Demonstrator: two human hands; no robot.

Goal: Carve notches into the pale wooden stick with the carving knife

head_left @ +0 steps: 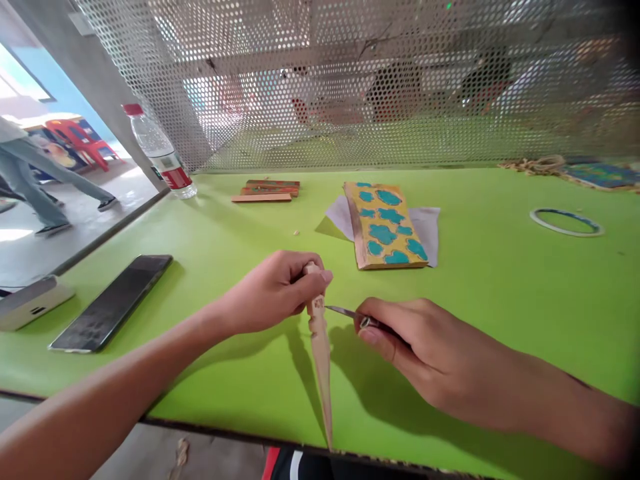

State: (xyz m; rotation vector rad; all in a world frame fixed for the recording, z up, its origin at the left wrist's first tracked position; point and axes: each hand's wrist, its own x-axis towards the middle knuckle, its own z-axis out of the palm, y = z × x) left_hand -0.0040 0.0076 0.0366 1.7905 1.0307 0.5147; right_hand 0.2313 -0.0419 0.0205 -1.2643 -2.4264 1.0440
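Observation:
My left hand (277, 290) is closed around the top end of a carved wooden stick (321, 353), which slopes down toward the table's near edge. My right hand (415, 347) pinches a thin metal carving blade (343, 311) whose tip touches the stick's notched upper part. Both hands hover over the green table (500, 293). Just beyond them a yellow board painted with teal blotches (384, 225) lies on grey paper (430, 223).
A black phone (113, 303) and a white box (30, 303) lie at the left. A water bottle (160, 153) stands at the back left near stacked wooden strips (267, 190). A ring (566, 222) lies at the right. A perforated metal screen (375, 80) closes the back. A person's legs (35, 180) are at the far left.

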